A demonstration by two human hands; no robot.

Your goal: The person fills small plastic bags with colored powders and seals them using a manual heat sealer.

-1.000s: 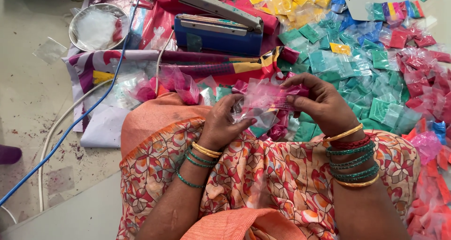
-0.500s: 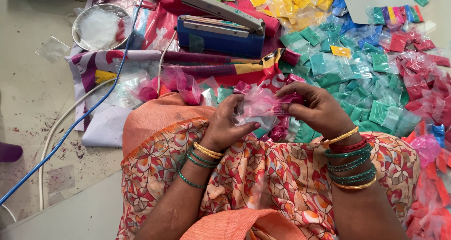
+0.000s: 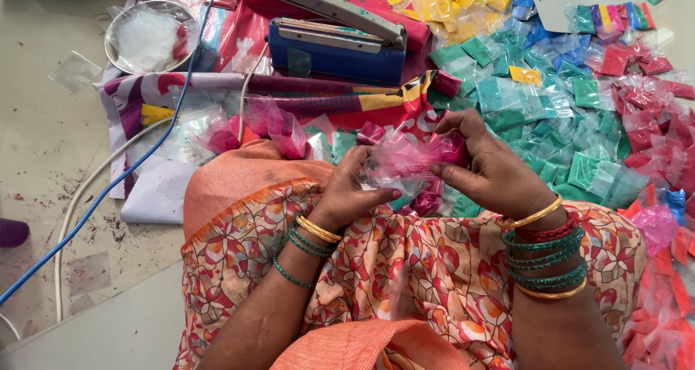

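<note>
Both hands pinching one clear pink packet [image 3: 416, 160] above the lap — left hand [image 3: 347, 192] gripping its near edge, right hand [image 3: 489, 171] with fingers [image 3: 452, 124] curled over its far edge. Beyond the fingers, one blue heat sealer [image 3: 337, 48]; left of it, one steel bowl [image 3: 148, 37]. Right of the fingers, crowded teal packets [image 3: 579, 138], too many to count. Open floor [image 3: 43, 145] lying left. Compared with a second ago, packet and hands sitting slightly lower.

Left hand [image 3: 352, 190] and right hand [image 3: 486, 169] together, fingers pinched.
</note>
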